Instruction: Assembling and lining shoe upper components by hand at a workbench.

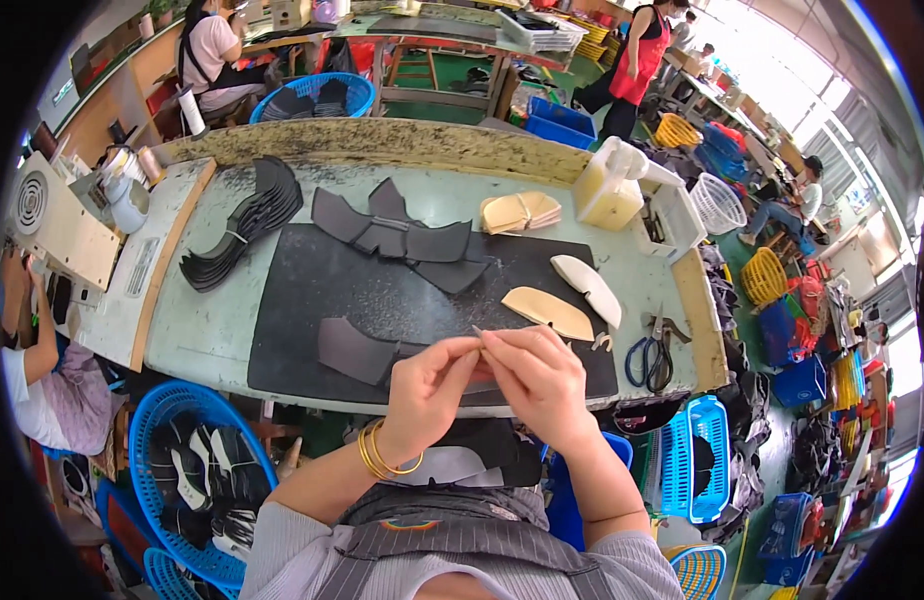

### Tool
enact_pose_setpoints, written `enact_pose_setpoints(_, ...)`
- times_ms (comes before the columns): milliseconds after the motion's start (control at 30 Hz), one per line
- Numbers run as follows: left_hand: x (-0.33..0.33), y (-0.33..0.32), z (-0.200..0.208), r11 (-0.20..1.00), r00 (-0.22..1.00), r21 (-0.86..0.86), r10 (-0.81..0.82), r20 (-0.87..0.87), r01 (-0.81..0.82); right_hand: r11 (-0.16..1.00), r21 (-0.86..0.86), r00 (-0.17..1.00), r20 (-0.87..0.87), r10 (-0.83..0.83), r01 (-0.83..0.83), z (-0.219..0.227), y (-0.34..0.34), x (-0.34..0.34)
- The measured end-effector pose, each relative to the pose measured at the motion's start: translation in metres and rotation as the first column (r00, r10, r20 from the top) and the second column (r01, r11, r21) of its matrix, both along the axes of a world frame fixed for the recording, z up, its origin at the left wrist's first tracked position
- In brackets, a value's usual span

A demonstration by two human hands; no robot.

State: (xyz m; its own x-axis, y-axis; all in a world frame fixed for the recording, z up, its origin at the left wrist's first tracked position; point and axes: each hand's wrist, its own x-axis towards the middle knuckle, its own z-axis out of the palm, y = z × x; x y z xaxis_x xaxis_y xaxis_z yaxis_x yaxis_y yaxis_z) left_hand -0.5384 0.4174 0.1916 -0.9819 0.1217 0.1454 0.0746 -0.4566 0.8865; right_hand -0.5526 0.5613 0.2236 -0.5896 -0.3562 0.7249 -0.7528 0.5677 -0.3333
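At the near edge of the counter [197,340], over the black mat [312,300], a thin pale sliver [479,333], too small to identify, sits pinched between the closed fingers of the left hand [429,388] and right hand [540,378], beside a dark shoe piece [357,350].

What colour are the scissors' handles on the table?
Blue handles on the metal scissors, right of the black mat; head view.

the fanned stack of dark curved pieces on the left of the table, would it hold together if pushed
Probably not: the dark curved pieces lie loosely fanned, so a push would likely spread them. They look thin and flat, so probably light and somewhat floppy. Unlikely to roll.
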Motion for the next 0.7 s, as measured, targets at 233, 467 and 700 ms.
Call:
enact_pose_setpoints(233,-0.001,0.008,-0.006,0.974,0.993,-0.207,0.069,-0.092,-0.087,0.982,-0.062,0.977,-0.112,-0.183,0.177,-0.015,-0.007,0.008)
enact_pose_setpoints(467,-0.015,0.045,-0.023,0.938,0.977,0.291,-0.208,0.035,0.189,-0.097,-0.775,0.440,0.246,0.864,0.624,-0.063,0.046,-0.017)
enact_pose_setpoints(700,-0.031,0.013,-0.063,0.680,0.851,0.733,-0.404,0.336,0.034,0.052,-0.436,0.305,0.704,0.641,0.898,-0.091,0.115,0.093)
